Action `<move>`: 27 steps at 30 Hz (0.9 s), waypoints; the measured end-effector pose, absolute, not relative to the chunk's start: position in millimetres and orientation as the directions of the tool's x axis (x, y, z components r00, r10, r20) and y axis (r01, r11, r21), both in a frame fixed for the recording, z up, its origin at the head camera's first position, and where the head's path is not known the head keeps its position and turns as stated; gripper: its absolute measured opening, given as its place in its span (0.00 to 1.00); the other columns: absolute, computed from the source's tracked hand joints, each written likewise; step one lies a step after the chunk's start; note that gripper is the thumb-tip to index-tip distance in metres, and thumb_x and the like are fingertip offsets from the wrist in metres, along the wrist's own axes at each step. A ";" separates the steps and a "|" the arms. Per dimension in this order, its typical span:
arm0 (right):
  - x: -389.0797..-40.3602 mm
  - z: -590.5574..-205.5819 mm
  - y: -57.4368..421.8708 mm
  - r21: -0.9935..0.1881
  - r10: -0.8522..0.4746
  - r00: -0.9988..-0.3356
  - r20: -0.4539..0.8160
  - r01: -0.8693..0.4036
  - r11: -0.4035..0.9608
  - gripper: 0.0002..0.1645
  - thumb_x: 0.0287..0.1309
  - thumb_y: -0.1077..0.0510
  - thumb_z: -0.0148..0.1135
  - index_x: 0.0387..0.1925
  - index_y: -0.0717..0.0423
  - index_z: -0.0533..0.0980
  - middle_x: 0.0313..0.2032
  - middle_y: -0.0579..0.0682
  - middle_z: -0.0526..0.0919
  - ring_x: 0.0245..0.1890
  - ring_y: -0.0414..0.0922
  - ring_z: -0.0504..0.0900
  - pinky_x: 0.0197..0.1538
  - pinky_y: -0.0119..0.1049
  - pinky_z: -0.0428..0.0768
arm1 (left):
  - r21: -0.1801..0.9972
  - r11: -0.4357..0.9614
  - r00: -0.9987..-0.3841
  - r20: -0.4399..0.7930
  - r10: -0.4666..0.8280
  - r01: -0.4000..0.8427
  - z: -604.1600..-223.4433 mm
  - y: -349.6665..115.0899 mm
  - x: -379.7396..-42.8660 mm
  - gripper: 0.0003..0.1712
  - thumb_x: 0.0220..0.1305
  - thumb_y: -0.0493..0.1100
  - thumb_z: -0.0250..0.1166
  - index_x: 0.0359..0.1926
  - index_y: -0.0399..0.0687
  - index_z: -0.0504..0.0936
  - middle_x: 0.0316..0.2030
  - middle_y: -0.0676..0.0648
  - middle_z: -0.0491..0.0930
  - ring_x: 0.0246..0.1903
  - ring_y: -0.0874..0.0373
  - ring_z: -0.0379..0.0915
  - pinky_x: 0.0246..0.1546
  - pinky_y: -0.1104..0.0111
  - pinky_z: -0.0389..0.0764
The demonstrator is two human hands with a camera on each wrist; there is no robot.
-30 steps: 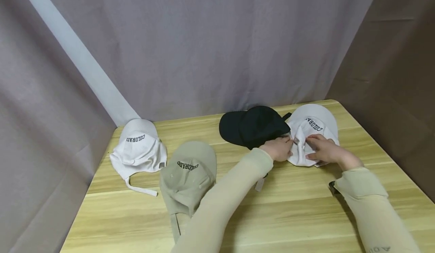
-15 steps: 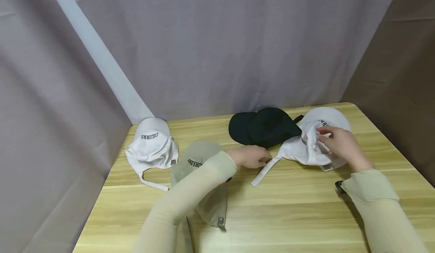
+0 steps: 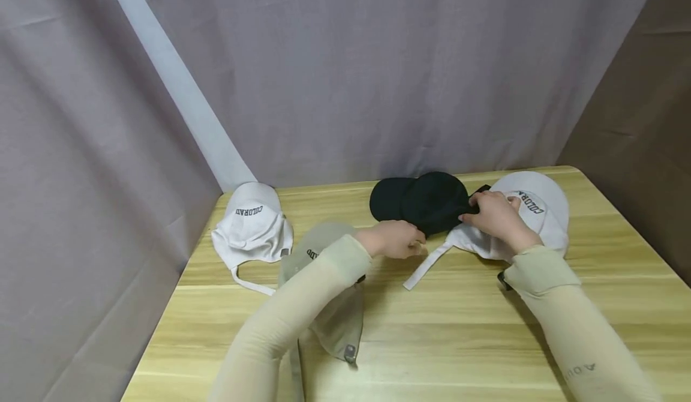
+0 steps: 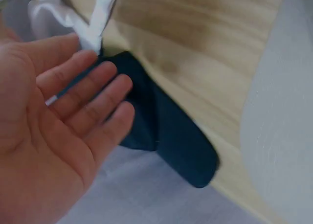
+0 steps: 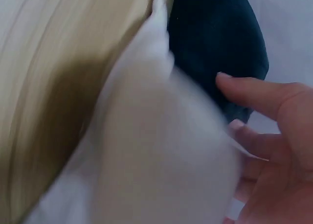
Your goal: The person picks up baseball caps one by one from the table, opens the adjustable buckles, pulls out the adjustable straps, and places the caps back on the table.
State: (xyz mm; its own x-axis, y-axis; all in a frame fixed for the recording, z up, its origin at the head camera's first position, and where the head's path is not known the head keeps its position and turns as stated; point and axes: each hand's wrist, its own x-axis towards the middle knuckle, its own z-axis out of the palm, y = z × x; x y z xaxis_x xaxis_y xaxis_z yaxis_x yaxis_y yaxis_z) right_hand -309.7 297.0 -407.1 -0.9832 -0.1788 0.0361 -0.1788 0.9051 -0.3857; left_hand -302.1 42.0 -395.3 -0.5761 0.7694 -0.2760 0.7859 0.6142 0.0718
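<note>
My right hand [image 3: 499,216] is over the left part of the right-hand white cap [image 3: 550,225], its fingertips at the rear edge of the black cap [image 3: 432,201]. In the right wrist view, its thumb and fingers [image 5: 249,94] are spread apart near the black cap [image 5: 215,38]; blurred white cloth [image 5: 161,150] fills the foreground. My left hand [image 3: 391,239] hovers just in front of the black cap, holding nothing. Its fingers [image 4: 105,99] extend loosely in the left wrist view. The white cap's loose strap [image 3: 429,264] points toward the front left.
A beige cap [image 3: 340,324] lies partly beneath my left forearm. Farther left, another white cap [image 3: 251,228] rests with its brim toward the back. The wooden table [image 3: 442,342] meets a grey curtain [image 3: 345,78] at its rear edge.
My left hand has drawn back left from the white cap. The right hand has let go of the white cap's folded cloth and moved left to the black cap. The view has shifted.
</note>
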 end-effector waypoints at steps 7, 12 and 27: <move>-283.5 -412.3 254.7 -0.407 -0.269 -0.959 0.087 -0.280 0.869 0.21 0.64 0.44 0.66 0.36 0.57 0.71 0.18 0.47 0.70 0.22 0.47 0.71 0.40 0.50 0.64 | 0.035 0.671 -0.644 -0.251 0.723 0.740 -378.8 8.6 -278.0 0.18 0.75 0.49 0.57 0.60 0.53 0.81 0.49 0.52 0.81 0.43 0.61 0.77 0.40 0.68 0.76; -259.0 -417.7 235.0 -0.407 -0.311 -0.945 0.104 -0.326 0.853 0.21 0.63 0.43 0.67 0.31 0.54 0.70 0.14 0.44 0.69 0.16 0.42 0.69 0.27 0.38 0.66 | -0.008 0.658 -0.648 -0.178 0.740 0.753 -368.0 -43.4 -232.9 0.17 0.73 0.49 0.61 0.57 0.49 0.82 0.47 0.49 0.82 0.46 0.55 0.80 0.46 0.63 0.80; -212.2 -418.2 241.2 -0.445 -0.235 -0.950 0.203 -0.304 0.843 0.15 0.62 0.54 0.67 0.25 0.49 0.69 0.14 0.41 0.70 0.13 0.40 0.69 0.25 0.39 0.67 | 0.086 0.761 -0.757 -0.074 0.649 0.643 -404.8 -116.1 -186.4 0.39 0.66 0.55 0.68 0.72 0.46 0.67 0.65 0.33 0.71 0.62 0.35 0.70 0.56 0.43 0.75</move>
State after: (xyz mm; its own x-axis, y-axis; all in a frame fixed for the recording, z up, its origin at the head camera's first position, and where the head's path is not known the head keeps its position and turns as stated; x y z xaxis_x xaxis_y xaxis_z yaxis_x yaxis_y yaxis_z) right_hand -212.2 241.2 -418.2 -0.9504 -0.2354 0.2033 -0.3039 0.8425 -0.4447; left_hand -186.4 -116.1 -404.8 -0.7574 0.6487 -0.0740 0.6432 0.7608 0.0863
